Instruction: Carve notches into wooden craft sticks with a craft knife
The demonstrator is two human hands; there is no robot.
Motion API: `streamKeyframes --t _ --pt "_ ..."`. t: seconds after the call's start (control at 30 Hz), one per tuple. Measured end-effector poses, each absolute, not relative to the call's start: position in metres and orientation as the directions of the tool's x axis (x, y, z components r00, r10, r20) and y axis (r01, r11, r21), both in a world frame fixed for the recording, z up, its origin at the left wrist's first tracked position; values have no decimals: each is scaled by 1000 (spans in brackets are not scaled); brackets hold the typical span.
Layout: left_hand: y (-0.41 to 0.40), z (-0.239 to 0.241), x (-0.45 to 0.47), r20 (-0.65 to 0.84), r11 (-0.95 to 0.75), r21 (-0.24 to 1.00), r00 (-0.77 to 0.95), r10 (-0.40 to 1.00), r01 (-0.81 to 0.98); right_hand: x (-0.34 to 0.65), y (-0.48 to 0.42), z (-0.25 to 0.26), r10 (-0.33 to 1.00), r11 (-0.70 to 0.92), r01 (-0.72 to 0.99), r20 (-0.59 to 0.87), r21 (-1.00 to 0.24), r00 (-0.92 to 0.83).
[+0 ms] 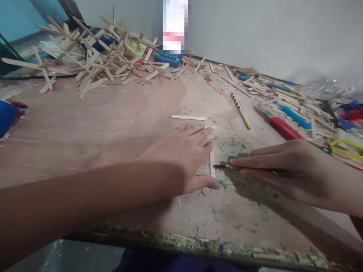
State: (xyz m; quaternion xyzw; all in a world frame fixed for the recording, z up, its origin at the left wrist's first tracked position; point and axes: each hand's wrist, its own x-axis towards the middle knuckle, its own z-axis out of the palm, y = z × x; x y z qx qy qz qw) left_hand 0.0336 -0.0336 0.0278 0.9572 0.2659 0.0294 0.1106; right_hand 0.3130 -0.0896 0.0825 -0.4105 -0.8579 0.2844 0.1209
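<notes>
My left hand (pixel 181 156) lies flat on the wooden board, fingers stretched out, pressing down a small frame of ice-cream sticks (pixel 211 162). Only the frame's right stick shows beside my fingertips; the hand hides what lies under it. My right hand (pixel 286 168) is closed round a thin knife (pixel 222 166), whose dark tip touches the right stick of the frame. A single loose stick (pixel 188 117) lies just beyond my left fingers.
A big heap of ice-cream sticks (pixel 93 60) fills the far left. A yellow pencil (pixel 241 112), a red-handled cutter (pixel 279 126), a blue-handled tool (pixel 293 116) and more scattered sticks lie at the right. The board's near edge (pixel 181 241) is littered with shavings.
</notes>
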Motion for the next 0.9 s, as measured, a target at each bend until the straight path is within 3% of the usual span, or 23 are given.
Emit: streamKeyframes --t 0.67,0.9 --pt "-36 34 33 -55 -839 257 874 483 480 303 -85 102 734 577 659 -49 -483 -678" --pt "-34 37 37 -91 -843 233 874 478 485 306 -85 97 730 601 630 17 -492 -683"
